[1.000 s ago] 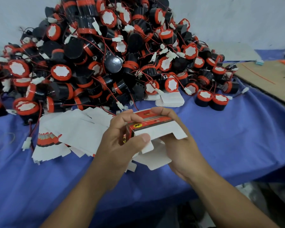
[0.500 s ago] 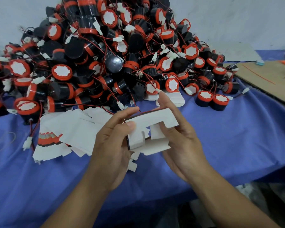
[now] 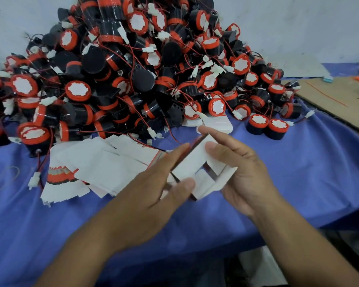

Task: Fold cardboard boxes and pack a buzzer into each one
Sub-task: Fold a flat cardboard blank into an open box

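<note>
Both hands hold one small cardboard box (image 3: 192,164) above the blue cloth, its white inside facing me and its flaps loose. My left hand (image 3: 153,189) pinches its left edge with thumb and fingers. My right hand (image 3: 243,168) cups its right side. A stack of flat white box blanks (image 3: 104,170) lies just left of my hands. Behind them rises a large heap of black buzzers (image 3: 133,65) with red rims, white stickers and red wires. Two buzzers (image 3: 266,128) stand apart at the heap's right foot.
A blue cloth (image 3: 298,172) covers the table; its front edge drops off at lower right. A brown cardboard sheet (image 3: 340,100) lies at the far right. A small pile of white blanks (image 3: 216,123) sits under the heap's front. A white wall stands behind.
The box has been turned over in my hands: its red printed face showed a second ago, and its white inside and open flaps face me now. Both hands shifted slightly right.
</note>
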Demonstrator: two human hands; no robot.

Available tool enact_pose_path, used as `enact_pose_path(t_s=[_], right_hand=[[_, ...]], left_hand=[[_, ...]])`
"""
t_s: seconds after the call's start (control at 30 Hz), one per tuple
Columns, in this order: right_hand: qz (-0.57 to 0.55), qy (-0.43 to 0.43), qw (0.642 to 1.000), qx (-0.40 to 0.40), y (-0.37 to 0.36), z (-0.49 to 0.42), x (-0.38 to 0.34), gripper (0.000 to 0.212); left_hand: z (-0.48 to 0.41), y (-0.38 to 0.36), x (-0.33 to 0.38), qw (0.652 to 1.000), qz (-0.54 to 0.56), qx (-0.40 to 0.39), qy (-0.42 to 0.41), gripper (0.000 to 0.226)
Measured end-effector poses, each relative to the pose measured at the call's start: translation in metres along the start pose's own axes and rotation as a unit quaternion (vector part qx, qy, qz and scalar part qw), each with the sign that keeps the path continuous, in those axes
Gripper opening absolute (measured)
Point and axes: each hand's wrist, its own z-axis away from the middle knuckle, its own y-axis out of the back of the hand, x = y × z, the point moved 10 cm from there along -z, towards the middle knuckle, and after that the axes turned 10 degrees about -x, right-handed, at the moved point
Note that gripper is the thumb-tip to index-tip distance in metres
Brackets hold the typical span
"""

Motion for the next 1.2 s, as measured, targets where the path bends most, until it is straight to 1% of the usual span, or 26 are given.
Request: enact_pose_path(t_s=[0.03,0.07,0.1,0.17,0.23,0.3,0.37,0.4,0.5,0.53,0.57,0.63,0.7,0.77,0.83,1.0,1.13,1.2], right_hand=[[0.006,-0.022,1.0,-0.003,0.003,0.001,0.0,0.04],[0.011,-0.044,0.999,-0.012,0.005,0.001,0.001,0.041],[0.011,-0.065,0.998,-0.026,0.003,0.002,0.004,0.041],[-0.004,-0.101,0.992,-0.072,-0.007,0.004,0.01,0.04],[-0.029,-0.121,0.986,-0.111,-0.019,0.006,0.016,0.034],[-0.063,-0.143,0.98,-0.12,-0.026,0.008,0.023,0.03],[-0.099,-0.155,0.976,-0.118,-0.032,0.008,0.03,0.044],[-0.104,-0.152,0.978,-0.098,-0.031,0.007,0.033,0.05],[-0.074,-0.121,0.99,0.024,-0.012,0.005,0.039,0.06],[-0.059,-0.111,0.991,0.034,-0.011,0.005,0.039,0.063],[-0.049,-0.105,0.993,0.028,-0.013,0.004,0.037,0.065],[-0.031,-0.093,0.995,-0.022,-0.023,0.003,0.031,0.064],[-0.002,-0.078,0.994,-0.082,-0.032,0.004,0.022,0.056],[0.02,-0.059,0.991,-0.115,-0.034,0.005,0.015,0.044],[0.035,-0.051,0.991,-0.121,-0.031,0.006,0.013,0.036],[0.096,-0.021,0.988,-0.122,-0.028,0.005,0.011,0.042],[0.143,0.008,0.982,-0.121,-0.031,0.005,0.008,0.036],[0.155,0.015,0.981,-0.115,-0.03,0.005,0.009,0.038]], left_hand=[[0.002,-0.001,0.0,0.992,-0.127,-0.027,0.004,0.06],[0.004,0.0,0.0,0.981,-0.191,-0.037,0.004,0.067],[0.004,0.002,0.002,0.975,-0.219,-0.03,-0.004,0.072],[0.004,0.005,0.015,0.968,-0.246,0.016,-0.053,0.079],[0.005,0.001,0.028,0.962,-0.248,0.049,-0.107,0.082],[0.005,-0.007,0.033,0.96,-0.234,0.06,-0.142,0.078],[0.004,-0.008,0.037,0.954,-0.236,0.086,-0.16,0.07],[0.003,-0.005,0.037,0.953,-0.235,0.102,-0.161,0.068],[0.004,0.004,0.036,0.949,-0.225,0.151,-0.16,0.061],[0.005,0.008,0.036,0.944,-0.229,0.176,-0.158,0.059],[0.008,0.013,0.036,0.939,-0.233,0.203,-0.154,0.057],[0.011,0.022,0.035,0.928,-0.239,0.245,-0.145,0.055],[0.013,0.026,0.034,0.922,-0.249,0.259,-0.143,0.056],[0.014,0.027,0.035,0.92,-0.257,0.258,-0.145,0.057],[0.014,0.024,0.038,0.915,-0.274,0.256,-0.15,0.059],[0.016,0.022,0.045,0.902,-0.283,0.281,-0.164,0.061],[0.019,0.026,0.046,0.894,-0.277,0.309,-0.17,0.066],[0.02,0.027,0.046,0.891,-0.28,0.314,-0.171,0.07]])
